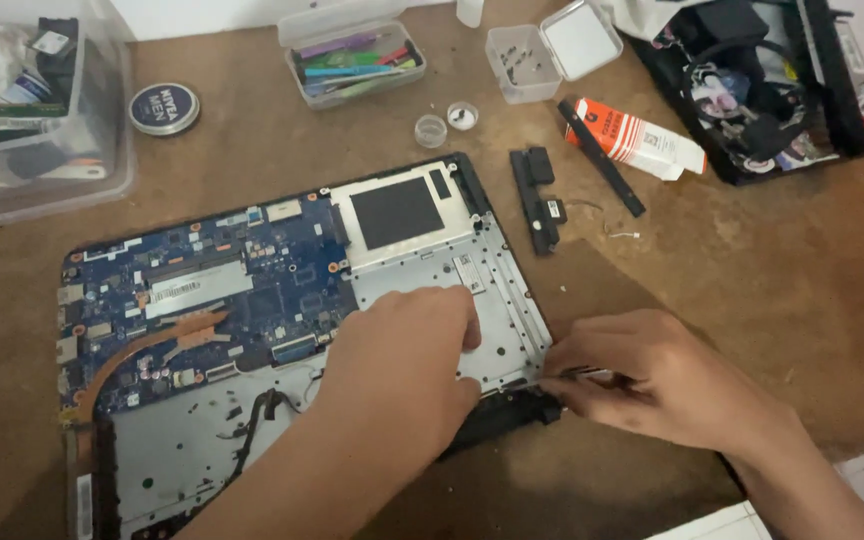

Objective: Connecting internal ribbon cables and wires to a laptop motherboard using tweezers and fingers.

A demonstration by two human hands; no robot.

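Opened laptop [282, 330] lies on the brown table [752, 270], board exposed. Left hand [402, 370] presses flat, fingers spread, on the silver inner frame [497, 300]. Right hand [652, 375] pinches a thin metal tool [582, 374] at the frame's right edge. Best done steadying the chassis, prying gently, tool kept shallow. 2 small lids [447, 123] sit above.

Round dark-blue tin [164, 108] upper left, orange-and-white tube box [635, 139] lying upper right, white sticker [198, 289] on blue circuit board [252, 270]
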